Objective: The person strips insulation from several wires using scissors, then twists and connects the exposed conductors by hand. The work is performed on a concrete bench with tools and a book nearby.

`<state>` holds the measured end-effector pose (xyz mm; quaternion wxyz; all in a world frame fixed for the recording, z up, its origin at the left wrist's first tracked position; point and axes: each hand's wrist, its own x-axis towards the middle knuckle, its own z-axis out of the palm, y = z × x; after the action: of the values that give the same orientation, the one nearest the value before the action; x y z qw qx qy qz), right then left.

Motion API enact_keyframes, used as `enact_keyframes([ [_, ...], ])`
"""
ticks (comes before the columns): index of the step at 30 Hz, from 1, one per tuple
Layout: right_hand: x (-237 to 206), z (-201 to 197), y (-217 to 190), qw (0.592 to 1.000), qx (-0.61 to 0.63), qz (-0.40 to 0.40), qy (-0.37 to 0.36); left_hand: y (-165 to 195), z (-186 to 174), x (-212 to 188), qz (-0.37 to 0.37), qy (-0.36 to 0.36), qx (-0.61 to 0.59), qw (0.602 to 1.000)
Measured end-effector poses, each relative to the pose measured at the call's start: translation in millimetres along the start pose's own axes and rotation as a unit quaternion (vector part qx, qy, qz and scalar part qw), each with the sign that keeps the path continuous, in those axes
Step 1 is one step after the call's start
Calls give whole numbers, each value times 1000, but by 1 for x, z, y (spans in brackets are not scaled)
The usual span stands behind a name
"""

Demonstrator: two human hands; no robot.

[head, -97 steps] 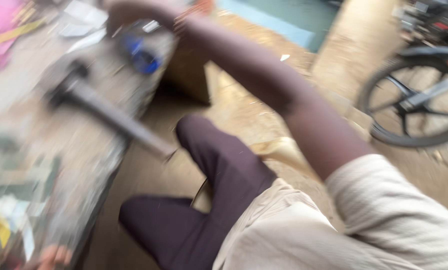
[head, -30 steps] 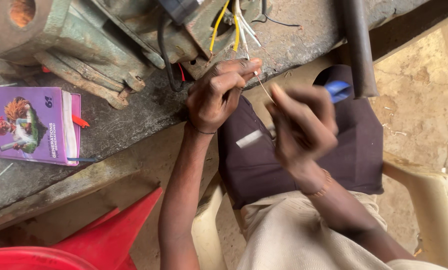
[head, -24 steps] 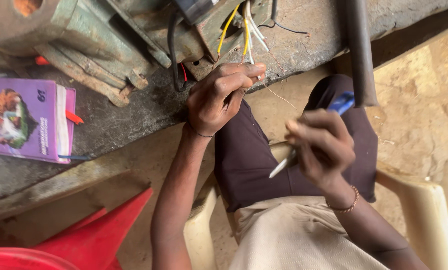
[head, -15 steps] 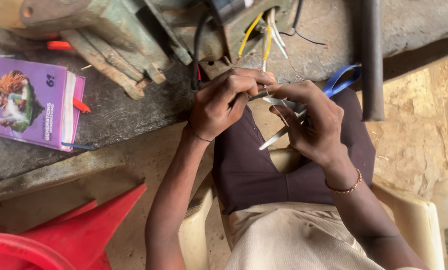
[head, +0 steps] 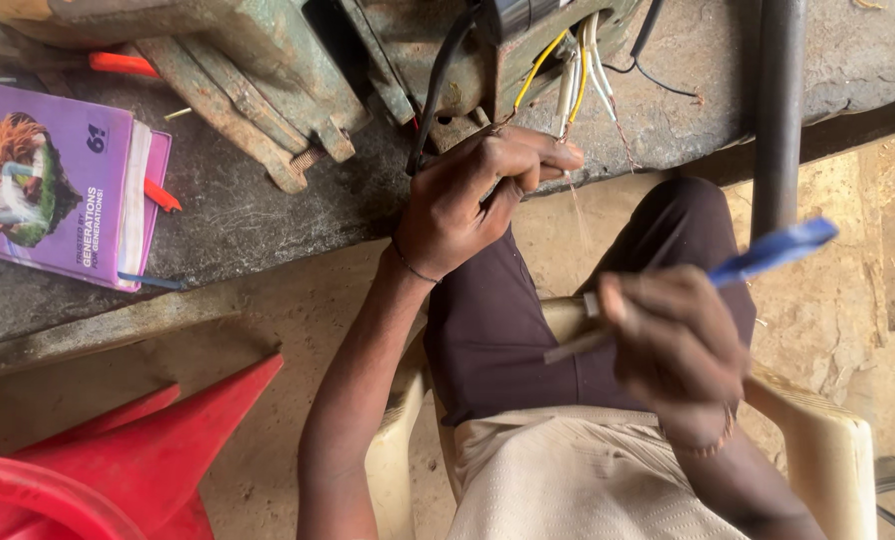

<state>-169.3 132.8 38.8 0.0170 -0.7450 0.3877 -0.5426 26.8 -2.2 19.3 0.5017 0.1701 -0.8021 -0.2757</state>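
- Pinching a thin bare copper wire strand [head: 571,195] taut, the left hand [head: 468,200] steadies it below the yellow and white motor leads [head: 573,75].
- Right hand [head: 673,345] grips blue-handled pliers [head: 768,252], drawn apart over the lap.

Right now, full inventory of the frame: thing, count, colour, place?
Grey concrete bench: 1, across top.
Green metal machine: 1, on bench, top centre.
Yellow and white wires: several, hanging from machine.
Purple booklet: 1, bench left.
Dark metal pipe: 1, upright, top right.
Red plastic piece: 1, bottom left.
Cream plastic chair: 1, under person.
Blue-handled tool: 1, in right hand.
Left hand: pinching a thin wire strand by the bench edge.
Right hand: gripping tool.
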Motion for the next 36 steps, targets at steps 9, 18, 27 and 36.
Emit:
enact_keyframes([
  [9, 3, 15, -7, 980, 57, 188, -2, 2, 5, -1, 12, 47, -41, 998],
  [18, 23, 60, -15, 918, 212, 312, 125, 13, 6, 2, -6, 70, 10, 997],
  [27, 6, 50, -30, 950, 107, 241, 166, 13, 7, 6, 2, 77, -23, 997],
  [36, -1, 33, -17, 943, 140, 262, 150, 11, 7, 1, 4, 68, -6, 998],
])
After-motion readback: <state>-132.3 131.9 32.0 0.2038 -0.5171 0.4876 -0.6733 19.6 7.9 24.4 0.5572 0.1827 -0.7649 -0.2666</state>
